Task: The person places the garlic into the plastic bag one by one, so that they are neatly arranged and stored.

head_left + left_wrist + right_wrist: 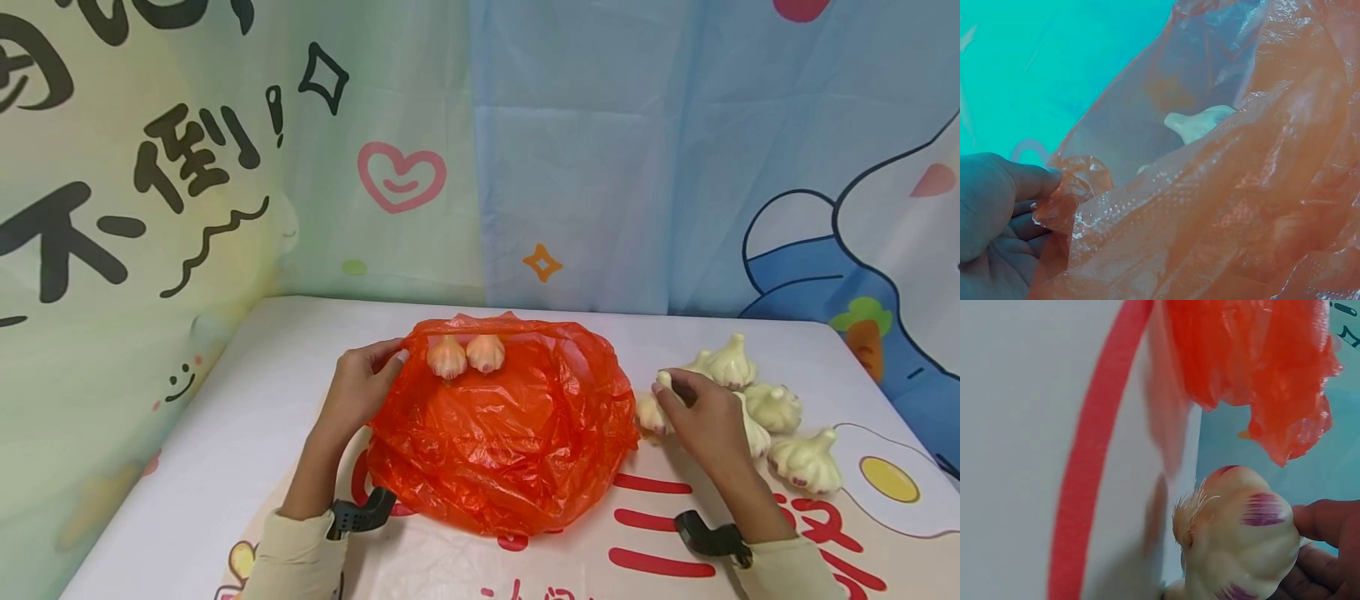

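Observation:
A thin red plastic bag lies with its mouth spread, two garlic bulbs showing inside near its far rim. My left hand pinches the bag's left rim between thumb and fingers; the left wrist view shows the bunched film there and a pale garlic stem within. At the bag's right side my right hand holds a garlic bulb by its stem end. That bulb has purple streaks and root hairs, and it sits apart from the bag in the right wrist view.
Several more garlic bulbs are piled right of my right hand. The white table carries a printed mat with red strokes. Printed cloth hangs behind the table and along its left side.

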`<state>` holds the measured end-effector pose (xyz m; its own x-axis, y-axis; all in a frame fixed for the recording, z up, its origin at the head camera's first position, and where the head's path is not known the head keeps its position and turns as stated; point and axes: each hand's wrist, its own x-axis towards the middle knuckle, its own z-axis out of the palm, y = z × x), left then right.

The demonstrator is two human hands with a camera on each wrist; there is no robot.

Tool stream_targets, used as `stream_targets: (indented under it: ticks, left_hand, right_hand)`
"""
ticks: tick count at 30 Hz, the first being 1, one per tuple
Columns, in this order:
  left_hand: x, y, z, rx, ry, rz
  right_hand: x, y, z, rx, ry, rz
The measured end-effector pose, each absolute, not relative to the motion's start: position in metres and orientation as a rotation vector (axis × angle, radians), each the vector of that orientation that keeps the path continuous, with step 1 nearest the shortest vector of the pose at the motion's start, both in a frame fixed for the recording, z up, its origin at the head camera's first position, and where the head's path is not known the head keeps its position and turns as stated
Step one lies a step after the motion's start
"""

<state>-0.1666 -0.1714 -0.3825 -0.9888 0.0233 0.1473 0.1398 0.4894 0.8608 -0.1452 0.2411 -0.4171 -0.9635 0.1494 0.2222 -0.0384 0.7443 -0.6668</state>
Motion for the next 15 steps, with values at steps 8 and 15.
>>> stream_targets:
  ticks: [8,15]
  left_hand:
    - [-0.166,-0.171,-0.382,-0.136,-2.612,-1.532]
    - [-0.166,-0.173,-0.381,-0.165,-2.591,-1.551]
  right_hand:
    - [-0.143,0.238,-0.402,-0.042,-2.559,1.094]
    - [-0.142,0.239,-0.385,-0.085,-2.464,1.183]
